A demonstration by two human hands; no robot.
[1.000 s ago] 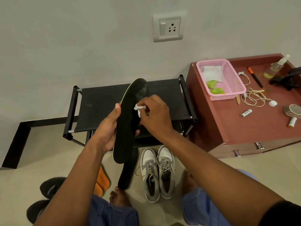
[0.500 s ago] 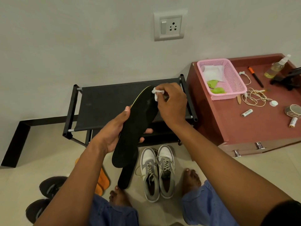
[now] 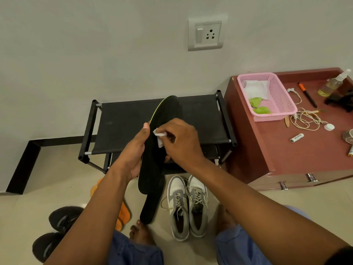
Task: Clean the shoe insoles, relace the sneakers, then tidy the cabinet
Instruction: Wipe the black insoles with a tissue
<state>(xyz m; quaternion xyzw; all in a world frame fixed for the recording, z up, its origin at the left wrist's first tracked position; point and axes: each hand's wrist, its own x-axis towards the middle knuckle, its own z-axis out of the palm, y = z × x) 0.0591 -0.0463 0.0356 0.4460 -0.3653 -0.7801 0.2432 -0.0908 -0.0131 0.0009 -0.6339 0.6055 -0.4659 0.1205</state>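
Observation:
My left hand (image 3: 133,152) grips a long black insole (image 3: 166,119) by its middle and holds it upright above the floor. My right hand (image 3: 181,144) pinches a small white wipe (image 3: 159,135) and presses it against the insole's mid face. A second black insole (image 3: 150,207) lies on the floor below. A pair of grey and white sneakers (image 3: 187,205) with loose laces stands side by side on the floor just right of it. The red-brown cabinet (image 3: 286,153) stands to the right.
A black fabric shoe rack (image 3: 122,123) stands against the wall behind the insole. On the cabinet are a pink basket (image 3: 280,98), tangled earphones (image 3: 305,119), a pen, a spray bottle (image 3: 332,85) and batteries. Black shoes (image 3: 63,220) and an orange cloth (image 3: 124,213) lie at lower left.
My right hand has slid the wipe from the insole's toe end back down to its middle. The insole has swung from a rightward tilt back to nearly upright.

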